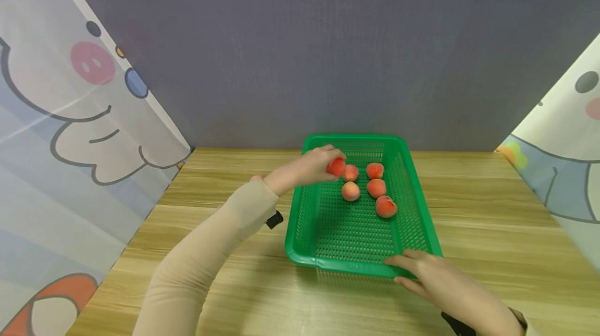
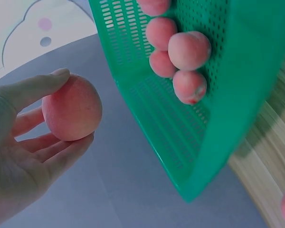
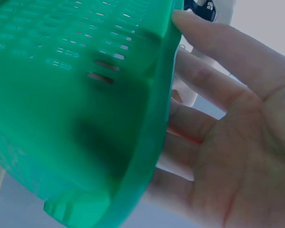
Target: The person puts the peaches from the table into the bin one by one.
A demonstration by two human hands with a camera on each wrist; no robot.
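Observation:
My left hand (image 1: 315, 165) holds a red-orange peach (image 1: 336, 167) over the far left part of a green plastic basket (image 1: 361, 268). The left wrist view shows this peach (image 2: 73, 108) between the thumb and fingers, apart from the basket's wall (image 2: 147, 118). Several more peaches (image 1: 376, 188) lie on the basket floor, mostly toward the back and right. At the near right corner, my right hand (image 1: 431, 278) holds the basket rim. Seen from the right wrist, the thumb tip touches the rim (image 3: 154, 128) while the other fingers pass behind it.
Underneath is a wood-grain table (image 1: 492, 232), with a grey panel (image 1: 328, 54) rising at its back edge. Cartoon-printed sheets (image 1: 56, 117) stand on both sides. Left of the basket, another peach (image 1: 255, 177) is mostly hidden behind the left forearm.

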